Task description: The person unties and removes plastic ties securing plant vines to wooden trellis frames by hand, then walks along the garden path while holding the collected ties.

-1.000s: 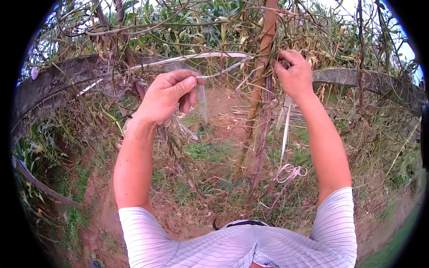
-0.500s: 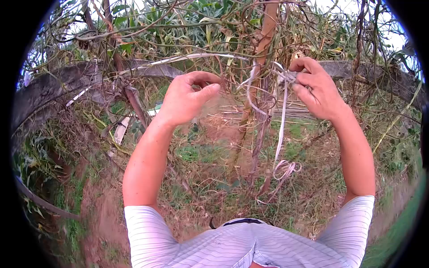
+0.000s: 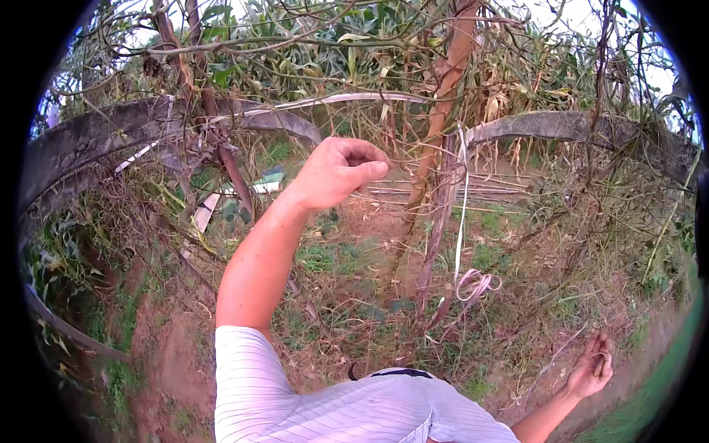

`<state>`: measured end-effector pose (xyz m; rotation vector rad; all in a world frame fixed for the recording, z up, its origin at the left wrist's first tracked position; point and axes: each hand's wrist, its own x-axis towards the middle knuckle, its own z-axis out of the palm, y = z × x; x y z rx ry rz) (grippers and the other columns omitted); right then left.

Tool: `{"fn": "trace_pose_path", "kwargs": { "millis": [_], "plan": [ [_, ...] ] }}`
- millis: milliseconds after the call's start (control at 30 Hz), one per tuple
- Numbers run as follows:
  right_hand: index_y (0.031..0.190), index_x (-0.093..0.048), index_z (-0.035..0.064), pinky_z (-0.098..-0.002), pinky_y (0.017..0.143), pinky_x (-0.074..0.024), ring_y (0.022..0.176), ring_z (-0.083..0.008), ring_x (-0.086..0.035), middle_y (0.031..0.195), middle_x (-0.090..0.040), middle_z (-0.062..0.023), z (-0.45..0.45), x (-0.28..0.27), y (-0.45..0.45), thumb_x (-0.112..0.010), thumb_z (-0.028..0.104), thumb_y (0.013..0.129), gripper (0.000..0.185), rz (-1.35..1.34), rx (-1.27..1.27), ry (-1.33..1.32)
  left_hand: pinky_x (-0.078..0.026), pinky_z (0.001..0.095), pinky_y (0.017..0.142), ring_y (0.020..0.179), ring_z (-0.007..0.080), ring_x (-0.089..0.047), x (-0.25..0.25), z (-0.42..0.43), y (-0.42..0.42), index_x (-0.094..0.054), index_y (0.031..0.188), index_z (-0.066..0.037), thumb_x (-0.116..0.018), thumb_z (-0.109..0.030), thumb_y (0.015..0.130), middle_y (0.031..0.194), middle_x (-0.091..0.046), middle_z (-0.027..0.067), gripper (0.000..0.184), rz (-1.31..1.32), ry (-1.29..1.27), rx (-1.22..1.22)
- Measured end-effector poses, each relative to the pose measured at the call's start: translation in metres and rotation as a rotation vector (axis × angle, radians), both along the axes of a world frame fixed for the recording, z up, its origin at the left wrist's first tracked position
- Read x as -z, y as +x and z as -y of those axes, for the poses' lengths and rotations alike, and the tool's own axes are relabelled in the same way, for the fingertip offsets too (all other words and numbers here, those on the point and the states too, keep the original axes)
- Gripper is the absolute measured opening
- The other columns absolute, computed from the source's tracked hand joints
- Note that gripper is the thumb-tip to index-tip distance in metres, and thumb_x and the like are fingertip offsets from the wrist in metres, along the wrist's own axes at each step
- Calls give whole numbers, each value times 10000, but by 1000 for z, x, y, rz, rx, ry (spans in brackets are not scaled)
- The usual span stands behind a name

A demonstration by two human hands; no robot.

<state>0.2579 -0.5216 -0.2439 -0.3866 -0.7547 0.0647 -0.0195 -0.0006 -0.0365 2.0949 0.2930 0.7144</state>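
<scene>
My left hand [image 3: 343, 173] is raised left of the slanted wooden post [image 3: 443, 107]. Its fingers curl toward the thumb in a pinch; whatever they hold, if anything, is hidden. Low on the right, away from the post, is my right hand [image 3: 591, 369], palm partly turned up, fingers loosely bent and slightly apart. A thin greyish strand [image 3: 554, 358] runs close beside it, and I see no clear grip on it. From beside the post hangs a white plastic strap [image 3: 461, 214], ending in a loose looped bundle [image 3: 476, 284] near the ground.
Tangled bare vines [image 3: 295, 48] cross overhead. Grey curved beams [image 3: 96, 136] appear to either side, bowed by the lens. A second dark stem [image 3: 233, 173] leans at left. Thin poles [image 3: 487, 184] lie on the ground behind the post, with corn plants [image 3: 354, 59] beyond.
My right hand has left the tied strap beside the post and swung down to the lower right. The strap still hangs there. My left hand appears slightly lower and farther right.
</scene>
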Motion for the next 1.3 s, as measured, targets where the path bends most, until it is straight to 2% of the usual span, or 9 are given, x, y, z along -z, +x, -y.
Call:
{"fn": "trace_pose_path", "kwargs": {
  "millis": [200, 233, 400, 533, 633, 867, 933, 1000, 1300],
  "plan": [
    [781, -464, 159, -371, 757, -458, 807, -202, -553, 816, -558, 17, 18, 37, -23, -516, 264, 989, 240, -171, -147, -356, -471, 234, 624, 667, 51, -567, 16, 19, 42, -731, 977, -38, -715, -212, 873, 750, -669, -1, 204, -52, 102, 123],
    [747, -305, 159, -277, 534, -224, 591, -87, -192, 706, -230, 43, -22, 11, -54, -502, 397, 1028, 418, -651, 318, -404, -478, 240, 635, 676, 56, -575, 20, 22, 46, -731, 976, -40, -714, -221, 874, 759, -675, 4, 209, -11, 173, 170],
    [876, -505, 147, -242, 431, -274, 532, -105, -356, 699, -420, 5, -25, -6, -89, -539, 417, 992, 295, -427, 282, -854, -473, 241, 586, 635, 59, -587, 57, 47, 38, -728, 970, -49, -721, -266, 874, 761, -666, 1, 238, -42, -128, 378],
    [867, -567, 85, -271, 500, -373, 588, -134, -449, 749, -510, -20, -1, 58, -70, -520, 352, 1005, 304, -196, 378, -1270, -467, 238, 565, 616, 79, -586, 149, 63, 18, -706, 1031, -16, -735, -263, 883, 796, -664, 14, 290, 33, -437, 553],
    [1148, -640, -4, -350, 966, -437, 1095, -273, -585, 1117, -665, -124, -17, 18, -119, -518, 294, 1012, 350, 72, 468, -1778, -483, 252, 570, 625, 106, -610, 230, 82, -19, -685, 1077, -17, -725, -230, 886, 865, -690, 64, 289, 11, -794, 513],
    [1124, -674, 8, -398, 1029, -414, 1211, -315, -535, 1257, -612, -194, 47, 99, -107, -617, 223, 947, 284, 455, 626, -1672, -494, 272, 590, 666, 147, -624, 366, 164, -125, -651, 1096, -19, -699, -232, 892, 881, -679, 56, 299, 43, -1317, 8],
    [1173, -680, 53, -408, 1070, -390, 1258, -321, -506, 1377, -528, -214, 56, 110, -111, -624, 251, 946, 306, 247, 325, -1797, -498, 274, 611, 707, 145, -628, 372, 188, -136, -629, 1150, -21, -703, -222, 891, 930, -674, 54, 336, -42, -1299, -20],
    [863, -649, 47, -244, 491, -315, 515, -77, -386, 638, -479, 35, 48, 134, -122, -545, 250, 993, 263, 113, 10, -1638, -502, 276, 633, 748, 142, -631, 367, 213, -141, -608, 1205, -23, -707, -211, 891, 980, -669, 51, 379, -116, -1287, -41],
    [1003, -680, 68, -489, 754, -514, 841, -420, -642, 881, -671, -210, -82, 94, -257, -588, 261, 917, 230, 1110, -434, -1408, -502, 300, 852, 1016, 131, -590, 338, 308, -129, -550, 1333, -63, -688, -392, 917, 1118, -648, 76, 547, -374, -491, 427]
  ]
}}
